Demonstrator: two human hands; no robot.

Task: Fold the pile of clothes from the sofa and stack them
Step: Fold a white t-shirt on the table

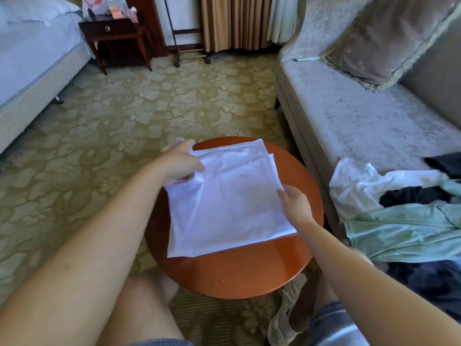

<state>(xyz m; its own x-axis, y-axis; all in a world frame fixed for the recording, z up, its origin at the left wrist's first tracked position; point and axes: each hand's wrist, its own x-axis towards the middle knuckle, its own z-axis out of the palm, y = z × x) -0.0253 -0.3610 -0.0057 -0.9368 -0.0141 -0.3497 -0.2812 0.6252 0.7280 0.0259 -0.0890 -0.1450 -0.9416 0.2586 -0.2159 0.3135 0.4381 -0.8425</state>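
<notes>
A white garment [229, 196], folded into a rough rectangle, lies on the round wooden table [239, 273] in front of me. My left hand [180, 162] grips its far left corner, with cloth bunched under the fingers. At the garment's right edge my right hand [295, 203] pinches the cloth, thumb on top. A pile of unfolded clothes [399, 211] lies on the sofa [361, 121] to the right: a white piece, a pale green one and dark ones.
A cushion [389, 38] leans on the sofa back, and a pen [305, 59] lies on the seat. A bed [30, 61] stands at the left, a dark nightstand [114, 33] behind it. Patterned carpet [154, 101] lies between. My knees and a shoe [287, 310] are under the table's near edge.
</notes>
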